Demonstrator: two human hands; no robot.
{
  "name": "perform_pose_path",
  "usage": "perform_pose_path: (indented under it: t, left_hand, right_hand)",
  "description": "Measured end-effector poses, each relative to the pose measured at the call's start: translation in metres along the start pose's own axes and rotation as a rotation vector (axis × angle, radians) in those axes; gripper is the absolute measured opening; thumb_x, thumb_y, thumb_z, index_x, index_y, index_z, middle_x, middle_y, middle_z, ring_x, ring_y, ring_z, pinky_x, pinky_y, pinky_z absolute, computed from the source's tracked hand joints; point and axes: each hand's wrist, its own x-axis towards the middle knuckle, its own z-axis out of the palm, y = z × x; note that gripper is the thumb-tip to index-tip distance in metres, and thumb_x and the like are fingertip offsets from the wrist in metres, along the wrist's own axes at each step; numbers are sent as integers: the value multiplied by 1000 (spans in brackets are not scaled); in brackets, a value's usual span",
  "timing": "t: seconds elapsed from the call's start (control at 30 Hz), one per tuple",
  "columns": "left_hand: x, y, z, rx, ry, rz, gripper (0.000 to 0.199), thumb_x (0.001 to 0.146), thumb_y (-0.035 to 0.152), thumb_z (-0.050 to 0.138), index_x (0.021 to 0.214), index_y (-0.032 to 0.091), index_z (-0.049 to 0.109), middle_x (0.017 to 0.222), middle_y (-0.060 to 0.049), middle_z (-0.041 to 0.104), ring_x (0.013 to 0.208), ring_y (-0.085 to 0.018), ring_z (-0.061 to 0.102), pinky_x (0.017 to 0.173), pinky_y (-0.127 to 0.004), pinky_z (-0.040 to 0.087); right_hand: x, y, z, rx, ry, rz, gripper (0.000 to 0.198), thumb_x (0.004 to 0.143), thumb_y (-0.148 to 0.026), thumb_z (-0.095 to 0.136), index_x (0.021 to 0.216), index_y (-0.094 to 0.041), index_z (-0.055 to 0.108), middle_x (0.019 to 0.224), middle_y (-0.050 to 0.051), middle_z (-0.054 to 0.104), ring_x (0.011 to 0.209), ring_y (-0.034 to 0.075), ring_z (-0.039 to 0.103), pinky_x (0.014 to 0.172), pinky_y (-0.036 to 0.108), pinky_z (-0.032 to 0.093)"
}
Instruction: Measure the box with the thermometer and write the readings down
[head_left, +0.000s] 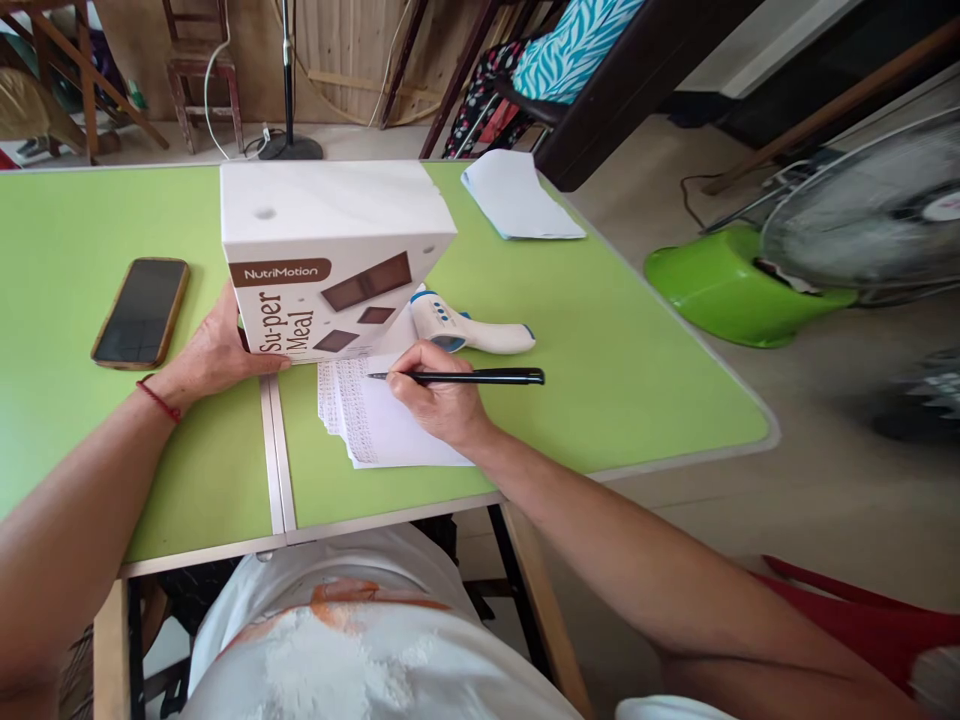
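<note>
My left hand grips the lower left corner of a white NutriMotion box, which stands tilted over the green table. Between the fingers of my right hand is a black pen, its tip pointing left at a stack of paper sheets. Rows of small handwriting run along the sheets' left part; the box covers their upper portion. Just beyond my right hand lies a white and blue infrared thermometer, partly behind the box.
A phone in a brown case lies left of my left hand. More white paper rests at the table's far right edge. A metal seam crosses the green tabletop. On the floor to the right are a fan and a green plastic stool.
</note>
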Motion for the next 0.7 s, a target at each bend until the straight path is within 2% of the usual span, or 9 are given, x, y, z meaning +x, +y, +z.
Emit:
perform_pose_path:
  t: [0.1,0.3,0.47,0.7]
  left_hand:
    - [0,-1,0,-1,17,17,77,55,47,87,120,24,53,126,-10,58,125,-41,49,106,-61,41]
    - [0,-2,0,-1,-2,46,70,57,50,85,116,24,56,127,-10,58,128,-41,47,109,-61,39]
    - [0,-3,0,3,8,53,80,57,50,86,125,26,50,127,-10,57,126,-41,48,107,-62,40]
    - [0,0,0,4,11,47,78,58,51,85,123,25,50,128,-10,57,125,-40,49,106,-62,42]
  right_hand:
    - [0,0,0,-12,7,12,10,71,-21,53,62,-23,48,51,-5,53,47,10,44,46,23,36]
    - [0,-2,0,1,-13,3,12,70,-20,53,60,-23,46,49,-6,49,43,9,40,43,23,33]
    - [0,-2,-2,-4,-32,16,12,70,-20,53,61,-23,46,49,-6,51,44,9,41,43,23,34]
    - [1,-2,-1,-3,23,6,11,70,-19,53,62,-23,47,50,-5,52,44,10,42,44,23,35]
